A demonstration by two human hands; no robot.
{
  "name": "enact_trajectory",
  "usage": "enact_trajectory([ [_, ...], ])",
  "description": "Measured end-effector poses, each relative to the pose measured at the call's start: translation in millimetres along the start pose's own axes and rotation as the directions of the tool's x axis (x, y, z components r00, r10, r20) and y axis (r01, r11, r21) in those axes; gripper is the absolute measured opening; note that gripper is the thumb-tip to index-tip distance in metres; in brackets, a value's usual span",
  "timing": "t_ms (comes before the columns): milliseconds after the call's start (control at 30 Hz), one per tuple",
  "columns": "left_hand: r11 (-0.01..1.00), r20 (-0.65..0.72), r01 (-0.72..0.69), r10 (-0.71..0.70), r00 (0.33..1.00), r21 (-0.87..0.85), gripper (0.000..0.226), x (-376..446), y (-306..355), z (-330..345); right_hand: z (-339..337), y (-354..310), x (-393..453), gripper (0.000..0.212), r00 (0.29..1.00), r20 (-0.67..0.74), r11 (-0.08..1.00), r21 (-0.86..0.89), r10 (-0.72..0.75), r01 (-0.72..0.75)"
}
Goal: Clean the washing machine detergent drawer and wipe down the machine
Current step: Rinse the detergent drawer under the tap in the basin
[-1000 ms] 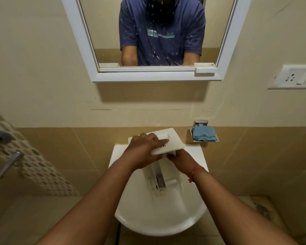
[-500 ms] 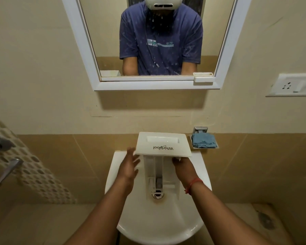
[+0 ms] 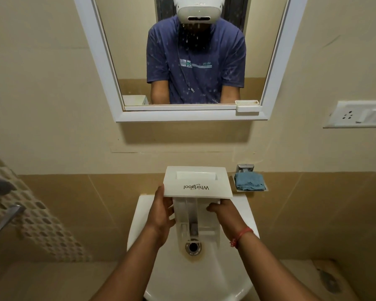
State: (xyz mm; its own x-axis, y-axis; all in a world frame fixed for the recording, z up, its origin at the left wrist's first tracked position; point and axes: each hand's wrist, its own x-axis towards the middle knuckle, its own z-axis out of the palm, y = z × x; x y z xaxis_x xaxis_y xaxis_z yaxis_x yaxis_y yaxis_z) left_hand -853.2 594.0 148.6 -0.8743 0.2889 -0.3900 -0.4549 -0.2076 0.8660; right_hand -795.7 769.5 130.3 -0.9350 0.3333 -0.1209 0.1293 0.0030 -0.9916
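Forearms reach out from the near edge, ours, over a white sink [image 3: 139, 231] whose drain [image 3: 192, 247] sits at the middle of the bowl. Our left hand [image 3: 162, 213] lies against the left side of the detergent drawer [image 3: 197, 184], fingers curled around its left edge just under the front panel. Our right hand [image 3: 224, 213], with a red thread [image 3: 241, 235] around the wrist, grips the drawer's right side, fingers tucked in beneath the panel. We hold the drawer upright above the bowl, its white front panel uppermost and turned toward us, the Whirlpool lettering upside down, its compartment body hanging down toward the drain. A tap seems to show through the body, though we cannot tell it clearly.

Just right of the drawer and a little farther, a metal soap dish [image 3: 243, 170] fixed to the wall carries a folded blue cloth [image 3: 250, 181]. At far left, metal shower handles [image 3: 0, 205] stick out from a patterned tile strip. Farther up the wall, a socket plate [image 3: 356, 114] sits at right, and a white-framed mirror [image 3: 100, 61] reflects a person in a blue T-shirt wearing a white headset.
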Motion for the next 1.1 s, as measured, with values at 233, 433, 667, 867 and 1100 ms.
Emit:
enact_trajectory([
  [233,0.999,-0.077,0.000,-0.003,0.997,-0.040,0.052,1.2,-3.8,-5.1,-10.6,2.4,-7.8,0.061,0.981,0.193,0.912,0.404,-0.009,-0.071],
  [433,1.000,-0.077,-0.022,0.023,0.997,0.002,0.043,-0.7,-5.1,-2.7,-9.8,-11.0,-12.6,0.050,0.983,0.173,0.880,0.456,0.059,-0.133],
  [667,0.998,-0.070,-0.039,0.042,0.997,0.042,0.040,-3.8,-4.8,3.3,1.2,-19.3,-13.0,0.028,0.994,0.056,0.876,0.470,0.093,-0.108],
  [867,0.998,-0.082,-0.047,0.049,0.995,0.029,0.040,-4.1,-6.9,3.7,1.9,-16.2,-11.2,0.027,0.993,0.050,0.864,0.490,0.106,-0.117],
  [1100,0.999,-0.104,-0.035,0.035,0.994,0.010,0.041,-4.2,-10.9,2.6,4.0,-12.6,-10.5,0.025,0.990,0.042,0.863,0.487,0.132,-0.135],
])
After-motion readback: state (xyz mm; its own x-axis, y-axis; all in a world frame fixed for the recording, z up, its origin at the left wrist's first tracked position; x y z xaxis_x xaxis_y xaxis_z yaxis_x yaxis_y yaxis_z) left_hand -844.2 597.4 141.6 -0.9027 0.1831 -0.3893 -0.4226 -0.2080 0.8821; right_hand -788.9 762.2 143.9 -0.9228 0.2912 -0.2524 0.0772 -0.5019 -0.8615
